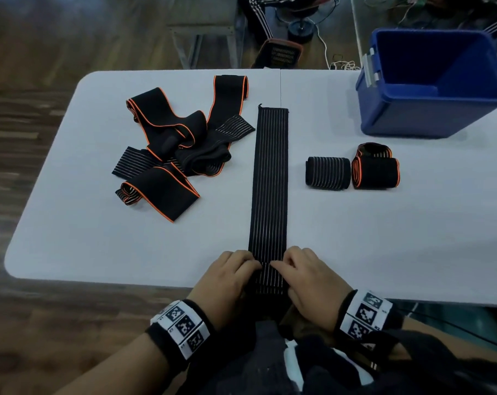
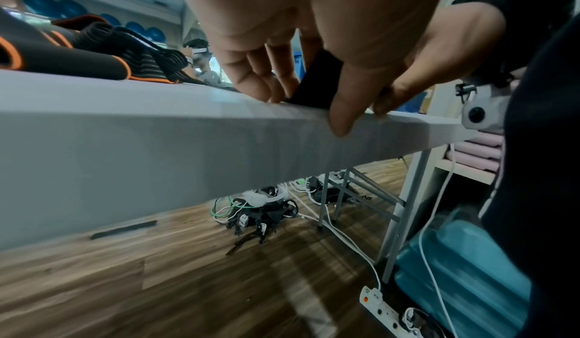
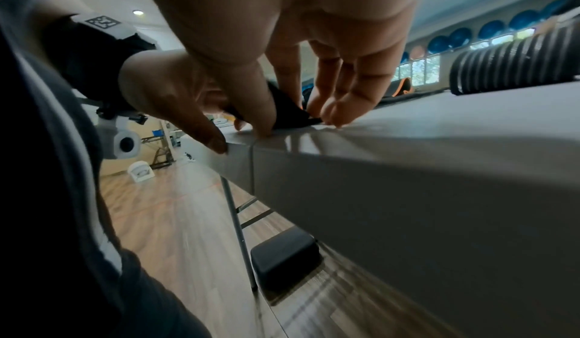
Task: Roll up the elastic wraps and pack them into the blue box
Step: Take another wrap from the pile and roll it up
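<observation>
A long black wrap with thin white stripes (image 1: 270, 178) lies flat down the middle of the white table (image 1: 85, 223), running from its far part to the near edge. At that near end my left hand (image 1: 248, 270) and right hand (image 1: 281, 266) pinch the folded-over start of the wrap from either side. The wrist views show thumbs and fingers of the left hand (image 2: 304, 105) and right hand (image 3: 296, 122) curled round the black cloth (image 2: 317, 80) (image 3: 285, 110). The blue box (image 1: 435, 81) stands open at the far right; I see nothing inside it.
A striped roll (image 1: 327, 173) and an orange-edged roll (image 1: 376, 166) lie side by side right of the flat wrap. A loose pile of several unrolled wraps (image 1: 179, 146) lies to the left. A stool and cables are on the floor beyond the table.
</observation>
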Action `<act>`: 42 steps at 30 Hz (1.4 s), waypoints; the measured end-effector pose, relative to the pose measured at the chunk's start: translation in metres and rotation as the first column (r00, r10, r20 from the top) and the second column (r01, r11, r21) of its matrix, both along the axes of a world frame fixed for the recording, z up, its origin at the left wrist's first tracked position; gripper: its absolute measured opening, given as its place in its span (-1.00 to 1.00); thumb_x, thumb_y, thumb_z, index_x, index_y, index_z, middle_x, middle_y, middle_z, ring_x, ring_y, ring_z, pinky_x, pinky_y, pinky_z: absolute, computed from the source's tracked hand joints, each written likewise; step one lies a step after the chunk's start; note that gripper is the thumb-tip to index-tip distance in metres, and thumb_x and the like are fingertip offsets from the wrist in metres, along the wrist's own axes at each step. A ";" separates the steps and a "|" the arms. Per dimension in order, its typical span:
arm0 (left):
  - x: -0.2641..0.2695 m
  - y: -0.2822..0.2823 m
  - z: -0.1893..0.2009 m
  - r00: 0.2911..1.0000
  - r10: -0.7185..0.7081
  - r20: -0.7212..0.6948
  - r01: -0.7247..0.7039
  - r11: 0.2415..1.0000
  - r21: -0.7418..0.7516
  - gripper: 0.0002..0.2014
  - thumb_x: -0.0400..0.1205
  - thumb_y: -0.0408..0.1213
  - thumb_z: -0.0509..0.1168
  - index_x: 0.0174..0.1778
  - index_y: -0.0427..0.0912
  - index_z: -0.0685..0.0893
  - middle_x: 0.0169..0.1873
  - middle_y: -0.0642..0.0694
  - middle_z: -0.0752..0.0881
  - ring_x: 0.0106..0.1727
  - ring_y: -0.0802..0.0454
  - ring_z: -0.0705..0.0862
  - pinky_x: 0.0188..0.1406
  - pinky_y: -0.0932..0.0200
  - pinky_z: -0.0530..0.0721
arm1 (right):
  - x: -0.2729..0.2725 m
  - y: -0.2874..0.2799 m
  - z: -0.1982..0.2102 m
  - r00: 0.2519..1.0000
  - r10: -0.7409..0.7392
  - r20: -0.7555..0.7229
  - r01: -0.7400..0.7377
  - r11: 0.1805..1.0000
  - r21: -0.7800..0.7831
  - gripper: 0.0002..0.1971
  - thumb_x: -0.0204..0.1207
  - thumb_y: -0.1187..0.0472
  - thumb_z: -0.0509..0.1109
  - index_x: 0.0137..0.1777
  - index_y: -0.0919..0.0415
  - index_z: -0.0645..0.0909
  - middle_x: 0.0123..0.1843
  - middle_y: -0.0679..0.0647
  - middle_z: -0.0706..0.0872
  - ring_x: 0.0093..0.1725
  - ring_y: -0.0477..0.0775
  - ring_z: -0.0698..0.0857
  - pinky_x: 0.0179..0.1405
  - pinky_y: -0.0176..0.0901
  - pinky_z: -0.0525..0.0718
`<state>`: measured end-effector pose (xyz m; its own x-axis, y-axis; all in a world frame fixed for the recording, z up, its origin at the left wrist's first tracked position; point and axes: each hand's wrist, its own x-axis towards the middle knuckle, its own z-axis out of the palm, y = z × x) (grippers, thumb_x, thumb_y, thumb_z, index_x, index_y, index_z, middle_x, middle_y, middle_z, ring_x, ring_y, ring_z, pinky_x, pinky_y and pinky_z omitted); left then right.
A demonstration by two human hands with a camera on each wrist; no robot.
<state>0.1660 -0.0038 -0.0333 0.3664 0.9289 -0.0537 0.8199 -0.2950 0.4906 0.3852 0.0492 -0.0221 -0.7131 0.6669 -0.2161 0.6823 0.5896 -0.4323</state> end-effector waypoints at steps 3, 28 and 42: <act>-0.003 -0.002 -0.001 0.993 0.069 0.094 -0.065 0.997 -0.040 -0.60 0.48 -0.23 0.25 0.26 -0.13 0.63 0.13 -0.05 0.70 0.13 0.01 0.59 0.18 0.18 0.56 | 0.005 0.002 -0.007 0.997 -0.051 -0.056 0.048 0.998 -0.044 -0.50 0.43 0.34 0.38 0.41 0.11 0.62 0.08 0.02 0.55 0.02 0.08 0.55 0.03 -0.12 0.66; 0.008 0.025 -0.008 0.932 0.353 0.082 -0.354 0.935 0.001 -0.74 0.59 -0.43 0.42 0.18 -0.20 0.80 -0.16 -0.12 0.67 -0.22 -0.09 0.68 -0.25 0.15 0.62 | 0.000 0.027 -0.003 0.920 -0.384 -0.077 0.339 0.880 -0.332 -0.48 0.59 -0.04 0.42 0.53 0.03 0.48 -0.13 -0.13 0.72 0.04 -0.08 0.69 0.22 -0.09 0.65; -0.008 0.021 -0.010 0.915 0.371 0.160 -0.348 0.925 -0.150 -0.64 0.59 -0.17 0.32 0.32 0.05 0.72 -0.21 0.08 0.57 -0.14 0.09 0.56 -0.05 0.25 0.51 | 0.009 0.020 -0.010 0.941 -0.328 -0.077 0.302 0.923 -0.239 -0.49 0.67 0.01 0.32 0.61 0.01 0.41 0.02 -0.05 0.51 0.09 -0.03 0.50 0.16 -0.23 0.49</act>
<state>0.1582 0.0170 -0.0434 0.0225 0.9908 -0.1334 0.7530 0.0710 0.6542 0.3943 0.0688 -0.0325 -0.5020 0.8058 -0.3140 0.7561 0.2326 -0.6117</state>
